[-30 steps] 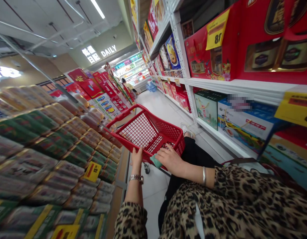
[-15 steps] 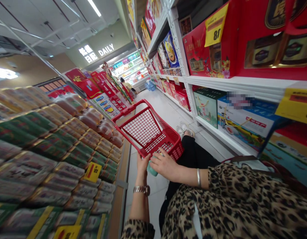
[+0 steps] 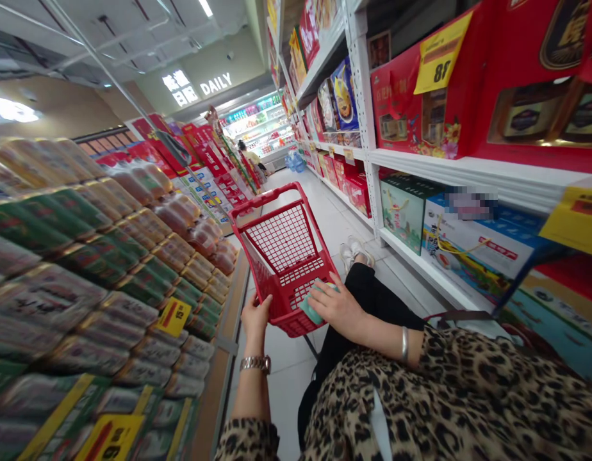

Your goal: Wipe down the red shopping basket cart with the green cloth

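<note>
A red plastic shopping cart [image 3: 277, 289] with a mesh basket stands tilted in view, in front of me. My left hand [image 3: 255, 318] is closed at the cart's left rim, with the thumb over the edge. A mint-green cloth [image 3: 311, 308] lies under my right hand [image 3: 340, 311], whose fingers are curled over it at the cart's near rim. Part of the cloth is hidden by those fingers. Inside the basket, only the red floor and grid show.
Stacked shrink-wrapped cans [image 3: 98, 269] rise along the left on a display. White shelves [image 3: 411, 160] with red gift boxes [image 3: 416, 109] line the right. Tiled floor [image 3: 325, 192] runs toward a lit refrigerated case [image 3: 257, 125], where a person [image 3: 250, 157] is near.
My hands have moved apart. The left now sits farther left on the cart's rim; the right has moved right with the green cloth. The cart appears slightly farther right and more upright.
</note>
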A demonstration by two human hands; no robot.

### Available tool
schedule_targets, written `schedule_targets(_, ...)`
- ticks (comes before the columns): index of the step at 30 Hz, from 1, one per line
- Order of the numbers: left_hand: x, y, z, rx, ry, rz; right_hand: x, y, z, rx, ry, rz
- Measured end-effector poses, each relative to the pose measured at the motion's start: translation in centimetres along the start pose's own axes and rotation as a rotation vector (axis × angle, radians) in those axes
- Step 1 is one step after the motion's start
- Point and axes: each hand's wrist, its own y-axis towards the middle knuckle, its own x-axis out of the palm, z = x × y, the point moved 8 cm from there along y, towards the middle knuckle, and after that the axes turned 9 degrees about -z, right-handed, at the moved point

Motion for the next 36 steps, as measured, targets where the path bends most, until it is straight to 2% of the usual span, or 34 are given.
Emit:
schedule_targets(4,-2.6,-0.1,0.5,-0.02,0.129,0.113,-0.4,-0.7,1.1,0.02,0.016,-0.012)
schedule_targets(7,-3.5,-0.4,0.4,-0.038,0.148,0.167,-0.3,-0.4,0.8,0.0,0.032,-0.024)
schedule_targets(10,-3.0,-0.9,-0.6,-0.053,0.098,0.195,0.2,0.4,-0.1,-0.009,0.029,-0.037)
schedule_targets(15,-0.8,-1.2,-2.9,-0.041,-0.017,0.158,1.3,2.5,-2.2,-0.011,0.028,-0.072)
schedule_targets(20,-0.6,-0.8,-4.0,-0.018,-0.095,0.118,2.8,5.3,-5.5,-0.088,0.026,-0.124)
schedule_targets(25,-0.4,-0.8,-4.1,0.025,-0.167,0.04,3.3,7.3,-8.3,-0.175,0.023,-0.111)
schedule_targets(30,-1.2,-0.4,-4.6,0.024,-0.158,0.042,3.1,6.6,-8.5,-0.192,0.011,-0.14)
schedule_targets(36,-3.1,-0.1,-5.1,0.043,-0.116,0.056,2.4,4.9,-8.5,-0.162,-0.036,-0.191)
